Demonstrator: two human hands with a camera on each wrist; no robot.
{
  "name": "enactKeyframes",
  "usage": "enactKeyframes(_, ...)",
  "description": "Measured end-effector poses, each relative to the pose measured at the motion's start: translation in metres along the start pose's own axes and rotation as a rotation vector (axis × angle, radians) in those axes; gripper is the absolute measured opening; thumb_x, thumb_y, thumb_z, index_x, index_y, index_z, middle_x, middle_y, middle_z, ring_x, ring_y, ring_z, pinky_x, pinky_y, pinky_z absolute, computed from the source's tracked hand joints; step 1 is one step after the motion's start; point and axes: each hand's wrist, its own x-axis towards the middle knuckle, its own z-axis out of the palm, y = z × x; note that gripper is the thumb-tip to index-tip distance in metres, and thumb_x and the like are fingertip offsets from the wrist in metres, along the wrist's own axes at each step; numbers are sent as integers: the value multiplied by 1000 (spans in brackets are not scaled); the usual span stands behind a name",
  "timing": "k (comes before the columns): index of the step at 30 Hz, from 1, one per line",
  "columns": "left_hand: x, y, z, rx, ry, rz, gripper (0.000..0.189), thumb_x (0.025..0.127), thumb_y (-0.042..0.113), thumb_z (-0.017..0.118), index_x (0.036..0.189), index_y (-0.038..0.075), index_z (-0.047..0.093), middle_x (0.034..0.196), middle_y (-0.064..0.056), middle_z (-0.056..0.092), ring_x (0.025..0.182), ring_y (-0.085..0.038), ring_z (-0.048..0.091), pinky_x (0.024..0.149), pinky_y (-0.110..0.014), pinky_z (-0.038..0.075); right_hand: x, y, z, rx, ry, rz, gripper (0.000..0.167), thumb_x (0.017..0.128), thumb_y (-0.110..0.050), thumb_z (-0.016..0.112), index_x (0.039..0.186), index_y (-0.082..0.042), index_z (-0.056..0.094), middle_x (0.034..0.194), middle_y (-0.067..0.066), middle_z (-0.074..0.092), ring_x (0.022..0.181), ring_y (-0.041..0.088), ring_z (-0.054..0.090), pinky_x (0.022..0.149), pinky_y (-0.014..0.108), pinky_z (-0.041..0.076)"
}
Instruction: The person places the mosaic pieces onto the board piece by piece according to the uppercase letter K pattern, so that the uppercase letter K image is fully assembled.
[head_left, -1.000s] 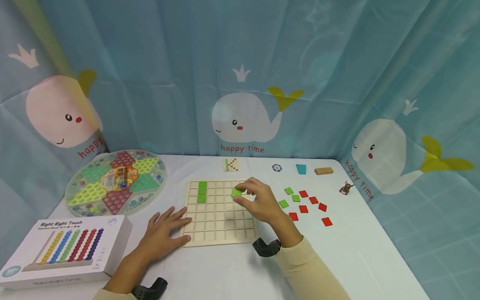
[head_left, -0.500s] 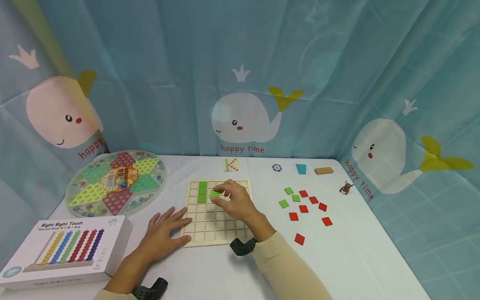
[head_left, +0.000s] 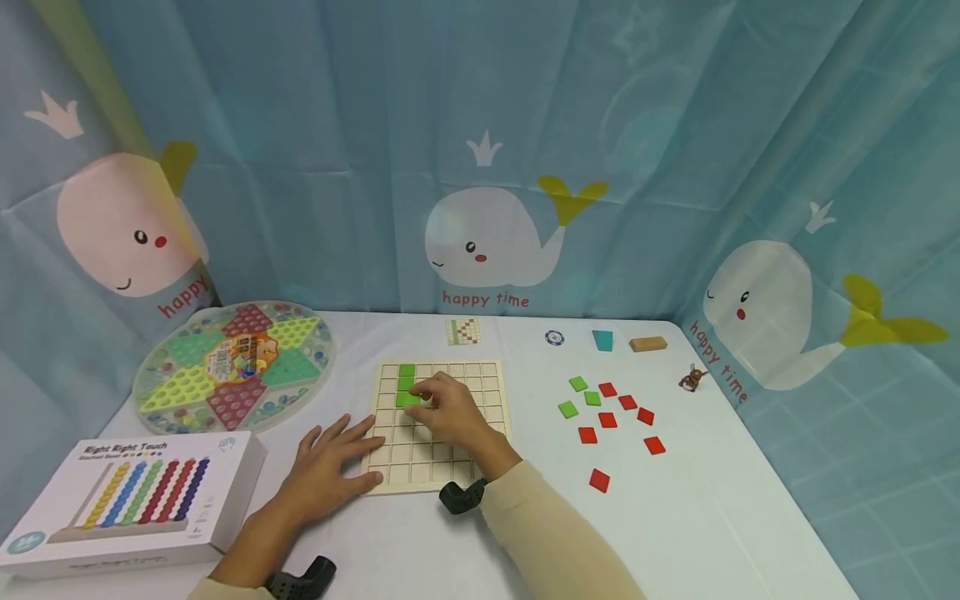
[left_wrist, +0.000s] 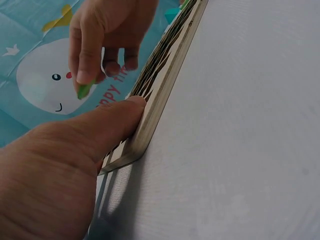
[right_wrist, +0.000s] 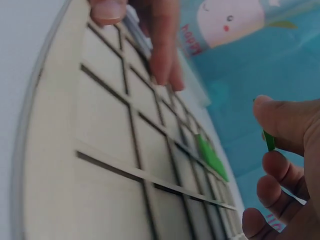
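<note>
A wooden grid board (head_left: 441, 454) lies on the white table, with a short column of green square tiles (head_left: 406, 372) in its upper left. My right hand (head_left: 453, 414) is over the board beside that column. It pinches a green tile (right_wrist: 269, 141) between thumb and fingers, held above the grid in the right wrist view. My left hand (head_left: 330, 460) rests at the board's left edge, fingers spread; in the left wrist view its thumb (left_wrist: 117, 117) lies on the wooden rim. Part of the grid is hidden under my right hand.
Loose green tiles (head_left: 567, 409) and several red tiles (head_left: 607, 419) lie right of the board. Behind it is a small pattern card (head_left: 464, 332). A round Chinese checkers board (head_left: 176, 390) and a white box (head_left: 225, 500) stand at left. A wood block (head_left: 648, 343) lies at back right.
My right hand has moved left across the board with the green tile, to beside the green column. A red tile near the front right has come into view. My left hand has stayed put.
</note>
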Motion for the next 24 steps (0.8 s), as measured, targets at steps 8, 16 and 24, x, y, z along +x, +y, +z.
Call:
enactKeyframes(8, 0, -1, 1, 1, 3, -5, 52, 80, 46, 75, 123, 18, 68, 145, -6, 46, 137, -41, 27, 104, -64, 7, 6, 1, 15, -59, -51, 72, 28, 86, -21, 75, 110, -8, 72, 89, -5, 58, 75, 5, 50, 66, 18, 45)
enactKeyframes(16, -1, -1, 2, 5, 1, -2, 52, 80, 46, 75, 123, 18, 68, 145, -6, 46, 137, -41, 27, 104, -64, 7, 8, 3, 22, -160, -92, 82, 28, 86, -26, 75, 109, -10, 72, 84, -10, 52, 74, 4, 49, 66, 17, 44)
enactKeyframes(24, -1, -1, 1, 6, 10, 10, 52, 79, 45, 75, 122, 17, 69, 144, -7, 47, 136, -42, 28, 104, -65, 8, 7, 2, 25, -238, -107, 64, 28, 85, -29, 75, 109, -14, 73, 83, -10, 51, 73, 5, 47, 64, 19, 41)
